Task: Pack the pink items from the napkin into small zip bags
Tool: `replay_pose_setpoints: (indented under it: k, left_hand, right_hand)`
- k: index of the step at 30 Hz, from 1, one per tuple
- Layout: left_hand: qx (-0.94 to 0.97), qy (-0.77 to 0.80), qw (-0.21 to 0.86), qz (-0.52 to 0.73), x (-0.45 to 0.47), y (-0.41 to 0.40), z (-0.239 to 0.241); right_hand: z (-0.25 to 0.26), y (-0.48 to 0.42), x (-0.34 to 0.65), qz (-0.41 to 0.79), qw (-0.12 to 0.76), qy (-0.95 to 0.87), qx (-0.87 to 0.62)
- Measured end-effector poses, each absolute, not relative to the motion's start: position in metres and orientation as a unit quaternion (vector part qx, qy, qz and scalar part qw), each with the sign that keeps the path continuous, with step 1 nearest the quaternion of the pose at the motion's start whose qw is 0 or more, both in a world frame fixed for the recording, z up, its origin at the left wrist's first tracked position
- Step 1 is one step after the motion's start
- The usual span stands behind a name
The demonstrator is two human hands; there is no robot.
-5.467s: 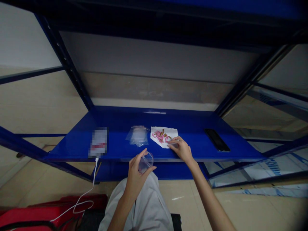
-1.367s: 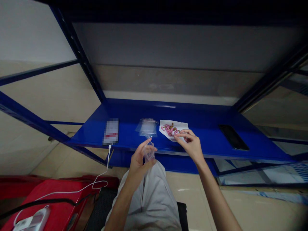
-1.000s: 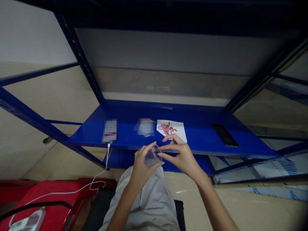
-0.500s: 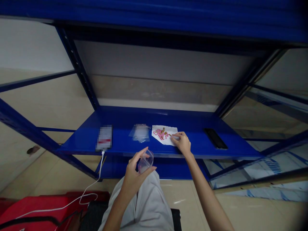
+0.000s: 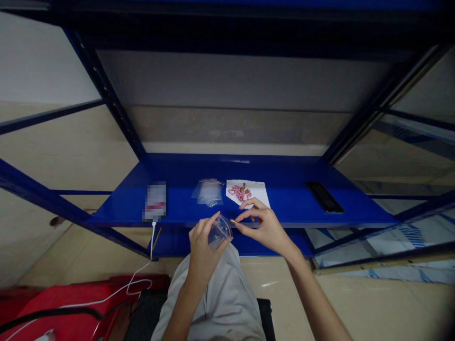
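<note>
My left hand [image 5: 201, 241] holds a small clear plastic bag [image 5: 219, 230] open in front of the blue shelf [image 5: 291, 203]. My right hand [image 5: 262, 226] pinches a small brown capsule [image 5: 233, 221] right at the bag's mouth. On the shelf behind lies a white paper sheet [image 5: 256, 190] with a heap of pink pills [image 5: 236, 192] and a few brown capsules [image 5: 243, 187]. A stack of empty clear bags [image 5: 206, 192] lies just left of the paper.
A phone with a white cable [image 5: 155, 201] lies on the shelf's left part, a black phone [image 5: 323, 196] on its right. Blue rack uprights [image 5: 103, 92] frame the shelf. A red case [image 5: 64, 308] sits on the floor at lower left. My grey-trousered lap [image 5: 216, 298] is below.
My right hand left the paper on the shelf and came back to the bag's mouth with a brown capsule pinched in its fingers. My left hand kept the bag and rose slightly.
</note>
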State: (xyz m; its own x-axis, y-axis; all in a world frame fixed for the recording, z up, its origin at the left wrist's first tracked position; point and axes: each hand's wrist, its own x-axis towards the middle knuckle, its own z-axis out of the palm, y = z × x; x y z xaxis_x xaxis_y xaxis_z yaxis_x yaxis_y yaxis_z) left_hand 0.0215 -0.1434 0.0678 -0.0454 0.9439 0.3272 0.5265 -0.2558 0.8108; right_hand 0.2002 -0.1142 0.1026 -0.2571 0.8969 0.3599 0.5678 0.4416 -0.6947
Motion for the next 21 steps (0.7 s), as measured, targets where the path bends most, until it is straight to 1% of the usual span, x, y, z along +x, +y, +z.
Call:
replay_pose_setpoints:
  k: [3, 6, 8, 12, 16, 21]
  left_hand:
    - [0.672, 0.568, 0.199, 0.432, 0.026, -0.146, 0.063]
    - [0.68, 0.569, 0.19, 0.423, 0.028, -0.151, 0.062]
    - [0.675, 0.567, 0.199, 0.427, 0.028, -0.155, 0.064]
    - [0.628, 0.579, 0.224, 0.469, 0.029, -0.163, 0.07]
    - [0.578, 0.583, 0.216, 0.528, 0.028, -0.174, 0.079]
    - [0.58, 0.507, 0.291, 0.568, 0.02, -0.189, 0.086]
  right_hand:
    - [0.115, -0.129, 0.19, 0.201, 0.321, -0.785, -0.49]
    - [0.118, -0.132, 0.185, 0.167, 0.305, -0.796, -0.495]
    - [0.118, -0.133, 0.183, 0.172, 0.323, -0.79, -0.491]
    - [0.114, -0.14, 0.176, 0.221, 0.381, -0.738, -0.511]
    - [0.105, -0.156, 0.166, 0.301, 0.368, -0.727, -0.495]
    - [0.105, -0.172, 0.16, 0.358, 0.418, -0.681, -0.484]
